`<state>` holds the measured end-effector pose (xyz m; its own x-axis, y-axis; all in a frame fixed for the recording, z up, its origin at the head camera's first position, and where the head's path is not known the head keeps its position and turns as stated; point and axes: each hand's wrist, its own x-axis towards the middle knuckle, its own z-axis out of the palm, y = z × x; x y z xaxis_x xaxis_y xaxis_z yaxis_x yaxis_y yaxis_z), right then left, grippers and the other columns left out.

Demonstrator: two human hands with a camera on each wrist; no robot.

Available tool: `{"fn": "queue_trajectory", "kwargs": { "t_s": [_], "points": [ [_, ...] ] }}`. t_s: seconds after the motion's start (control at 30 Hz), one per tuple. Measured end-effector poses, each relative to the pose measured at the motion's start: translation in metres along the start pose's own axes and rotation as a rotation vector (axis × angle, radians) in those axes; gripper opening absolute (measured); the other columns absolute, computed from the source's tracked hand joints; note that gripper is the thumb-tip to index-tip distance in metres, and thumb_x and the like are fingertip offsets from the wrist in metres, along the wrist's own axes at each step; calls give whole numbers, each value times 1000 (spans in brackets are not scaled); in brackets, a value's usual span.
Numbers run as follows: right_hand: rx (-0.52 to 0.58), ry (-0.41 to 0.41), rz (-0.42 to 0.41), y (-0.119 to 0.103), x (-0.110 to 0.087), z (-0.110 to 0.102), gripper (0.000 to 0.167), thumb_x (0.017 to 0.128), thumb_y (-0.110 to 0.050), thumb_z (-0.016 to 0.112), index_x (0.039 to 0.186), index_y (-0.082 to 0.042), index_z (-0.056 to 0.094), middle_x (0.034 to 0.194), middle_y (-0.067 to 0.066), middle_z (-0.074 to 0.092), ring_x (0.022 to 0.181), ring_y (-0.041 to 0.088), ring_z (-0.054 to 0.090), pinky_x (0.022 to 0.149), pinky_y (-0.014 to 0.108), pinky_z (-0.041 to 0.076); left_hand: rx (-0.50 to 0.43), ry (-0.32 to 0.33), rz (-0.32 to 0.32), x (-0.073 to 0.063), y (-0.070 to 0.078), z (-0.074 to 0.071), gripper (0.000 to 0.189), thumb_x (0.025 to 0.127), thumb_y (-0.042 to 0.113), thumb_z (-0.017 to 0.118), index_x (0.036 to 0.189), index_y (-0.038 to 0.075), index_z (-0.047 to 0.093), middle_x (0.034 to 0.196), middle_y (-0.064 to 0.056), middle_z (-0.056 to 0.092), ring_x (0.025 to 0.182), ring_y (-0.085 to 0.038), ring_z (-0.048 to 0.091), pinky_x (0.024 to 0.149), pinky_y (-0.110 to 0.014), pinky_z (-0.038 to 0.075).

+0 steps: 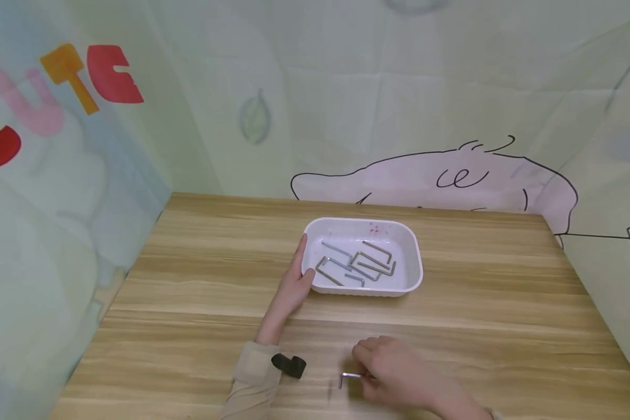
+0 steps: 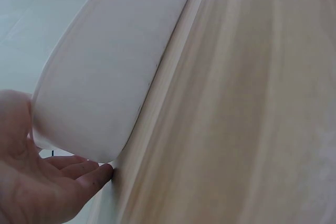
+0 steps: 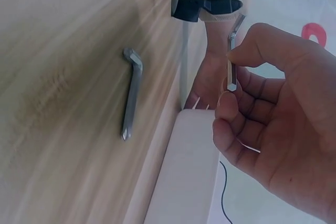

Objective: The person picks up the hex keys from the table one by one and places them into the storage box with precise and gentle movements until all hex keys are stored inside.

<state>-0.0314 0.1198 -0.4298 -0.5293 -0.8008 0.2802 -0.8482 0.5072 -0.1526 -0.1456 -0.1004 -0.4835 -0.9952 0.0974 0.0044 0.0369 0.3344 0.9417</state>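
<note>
My left hand [image 1: 294, 286] grips the left end of a white plastic tray [image 1: 415, 274], thumb at the near corner and fingers along the side. In the left wrist view, fingertips [image 2: 97, 179] reach to the tray's lower edge by the tabletop. Several metal hex keys [image 1: 373, 255] lie loosely inside the tray, overlapping. Nearer the front, my right hand [image 1: 399, 373] pinches a small L-shaped hex key [image 3: 232, 66] between thumb and fingers, its bent end sticking out. A second hex key [image 3: 133, 94] lies on the table below that hand; in the head view the hand hides it.
A wood-grain table [image 1: 199, 303] carries everything. Pale printed cloth [image 1: 210, 105] hangs behind it and along both sides. A black strap [image 1: 290, 366] sits at my left cuff [image 1: 257, 364], close to the right hand.
</note>
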Motion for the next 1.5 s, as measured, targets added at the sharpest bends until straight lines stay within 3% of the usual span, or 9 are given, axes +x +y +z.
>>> {"fn": "queue_trajectory", "kwargs": {
  "t_s": [0.17,0.4,0.57,0.97,1.2,1.5],
  "points": [
    [25,-28,36,5,1,-4,27,64,-21,72,72,-22,46,65,-17,41,59,-2,37,56,15,36,-4,-2,-11,0,0,0,77,89,4,42,156,29,10,163,-5,14,149,-27,17,122,-45,18],
    [76,-31,75,14,2,-11,27,61,-17,70,73,-23,46,67,-19,40,61,-5,36,58,10,35,-16,-2,-18,0,0,0,77,90,4,42,155,29,10,163,-4,15,149,-25,17,122,-44,18],
    [125,-67,110,20,5,-17,24,66,-16,70,75,-22,49,67,-19,41,62,-6,35,59,10,34,-18,2,-8,0,0,0,77,89,3,42,156,28,11,162,-5,16,149,-26,18,122,-45,18],
    [246,-114,220,29,13,-33,20,69,-10,67,74,-22,52,65,-16,46,60,-6,37,50,9,32,-22,1,3,-1,0,0,77,89,4,43,156,28,11,162,-5,15,148,-27,19,122,-44,18],
    [263,-94,226,38,14,-34,20,71,-10,68,75,-22,52,63,-16,47,58,-8,37,49,8,32,-25,-4,-20,-1,1,0,77,90,5,42,155,30,11,162,-2,15,149,-23,18,123,-41,17],
    [243,-84,255,45,20,-39,20,72,-10,68,75,-23,52,67,-17,48,61,-6,41,52,10,38,-30,3,-7,-1,1,0,78,89,4,43,156,29,11,162,-5,16,148,-26,19,122,-45,19]
  ]
}}
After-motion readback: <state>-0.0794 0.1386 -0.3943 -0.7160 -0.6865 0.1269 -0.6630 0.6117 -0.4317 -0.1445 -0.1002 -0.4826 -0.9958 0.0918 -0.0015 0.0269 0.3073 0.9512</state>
